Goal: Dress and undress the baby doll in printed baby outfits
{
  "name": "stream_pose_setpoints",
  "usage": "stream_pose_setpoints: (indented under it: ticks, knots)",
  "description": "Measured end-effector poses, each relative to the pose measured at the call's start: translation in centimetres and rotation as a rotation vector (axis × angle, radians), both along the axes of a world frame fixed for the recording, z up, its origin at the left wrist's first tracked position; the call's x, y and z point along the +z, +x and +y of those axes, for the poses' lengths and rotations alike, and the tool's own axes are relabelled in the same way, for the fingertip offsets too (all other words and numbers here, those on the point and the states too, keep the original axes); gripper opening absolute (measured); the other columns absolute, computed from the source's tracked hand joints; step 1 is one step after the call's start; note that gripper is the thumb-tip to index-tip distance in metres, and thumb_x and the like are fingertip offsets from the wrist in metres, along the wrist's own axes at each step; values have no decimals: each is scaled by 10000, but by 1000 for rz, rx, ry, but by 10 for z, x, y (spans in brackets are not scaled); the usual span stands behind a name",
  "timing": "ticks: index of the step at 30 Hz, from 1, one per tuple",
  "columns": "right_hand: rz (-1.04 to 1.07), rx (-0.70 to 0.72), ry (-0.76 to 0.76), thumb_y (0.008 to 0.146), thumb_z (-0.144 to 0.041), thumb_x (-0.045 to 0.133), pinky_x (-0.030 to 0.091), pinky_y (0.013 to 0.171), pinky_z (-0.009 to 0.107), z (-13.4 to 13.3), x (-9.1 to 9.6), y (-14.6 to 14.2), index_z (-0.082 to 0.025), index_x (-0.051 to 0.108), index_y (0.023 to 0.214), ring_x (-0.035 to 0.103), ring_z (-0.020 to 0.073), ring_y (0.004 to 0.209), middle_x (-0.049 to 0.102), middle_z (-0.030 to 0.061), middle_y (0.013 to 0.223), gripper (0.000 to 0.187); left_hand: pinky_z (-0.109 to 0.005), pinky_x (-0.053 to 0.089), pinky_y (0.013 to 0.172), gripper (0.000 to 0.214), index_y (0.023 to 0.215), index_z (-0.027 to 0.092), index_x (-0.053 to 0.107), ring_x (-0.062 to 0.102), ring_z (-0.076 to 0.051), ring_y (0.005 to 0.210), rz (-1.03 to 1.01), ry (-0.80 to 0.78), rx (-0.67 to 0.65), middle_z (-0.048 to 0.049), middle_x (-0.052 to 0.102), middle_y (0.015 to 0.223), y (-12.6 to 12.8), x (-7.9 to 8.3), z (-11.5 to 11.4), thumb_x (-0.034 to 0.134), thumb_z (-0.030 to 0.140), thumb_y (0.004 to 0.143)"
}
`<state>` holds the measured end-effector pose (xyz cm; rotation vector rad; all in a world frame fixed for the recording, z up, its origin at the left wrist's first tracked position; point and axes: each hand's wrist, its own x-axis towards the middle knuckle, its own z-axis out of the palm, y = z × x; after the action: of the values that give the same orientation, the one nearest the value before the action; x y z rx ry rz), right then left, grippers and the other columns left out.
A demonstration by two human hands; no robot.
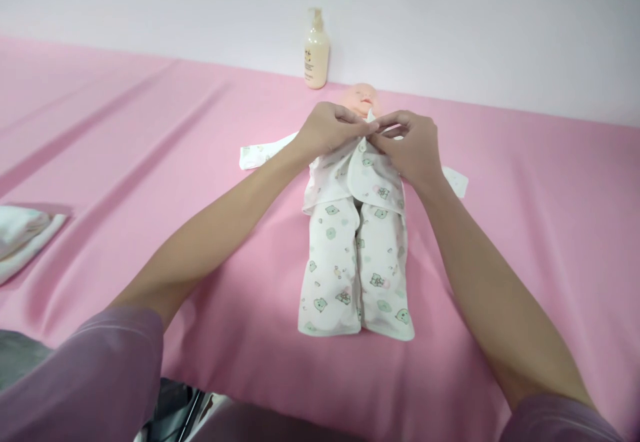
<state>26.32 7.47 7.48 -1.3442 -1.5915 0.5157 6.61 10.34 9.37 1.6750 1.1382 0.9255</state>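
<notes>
A baby doll (363,99) lies on its back, its head toward the wall. It wears a white baby shirt (330,182) and white trousers (333,269), both printed with small green animals. My left hand (333,127) pinches the shirt's front at the neck. From the other side, my right hand (407,141) pinches the same spot, and the fingertips of both hands meet just below the doll's chin. Whatever fastener lies between the fingers is hidden. Both shirt sleeves stretch out sideways, and the front panels overlap above the trousers.
A cream pump bottle (316,55) stands behind the doll, close to the white wall (450,35). Folded white cloth (25,235) rests at the far left. A wrinkled pink sheet (225,335) covers the table, whose front edge is near my body.
</notes>
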Motion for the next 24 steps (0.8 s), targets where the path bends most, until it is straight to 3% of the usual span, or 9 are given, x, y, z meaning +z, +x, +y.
stream_pose_setpoints:
  ticks: [5, 14, 18, 24]
  knots:
    - [-15, 13, 77, 826, -274, 881, 642, 871, 397, -2, -2, -4, -277, 772, 900, 769, 233, 915, 811, 31, 1017, 132, -336, 590, 894, 177, 857, 202, 750, 740, -240, 989, -37, 57, 19, -72, 796, 931, 6, -11, 8, 845, 350, 835]
    - [6, -19, 105, 871, -498, 877, 647, 796, 360, 2, -13, -3, -247, 783, 955, 750, 209, 862, 818, 57, 1020, 281, -328, 587, 833, 147, 918, 174, 730, 753, -194, 856, -135, 37, -21, -62, 812, 907, 3, -16, 13, 806, 298, 894]
    - [-3, -17, 91, 872, -478, 872, 651, 784, 364, 0, -11, -3, -261, 792, 966, 750, 211, 869, 811, 56, 1070, 250, -301, 557, 759, 147, 900, 198, 686, 721, -163, 771, -129, 61, 8, -37, 801, 867, 2, -16, 13, 806, 281, 896]
    - [-22, -8, 102, 882, -393, 856, 643, 766, 357, -2, -11, -3, -264, 798, 977, 731, 195, 838, 789, 51, 1088, 170, -302, 554, 770, 147, 866, 194, 635, 718, -162, 800, -83, 139, -6, -41, 801, 898, 3, -15, 13, 765, 252, 906]
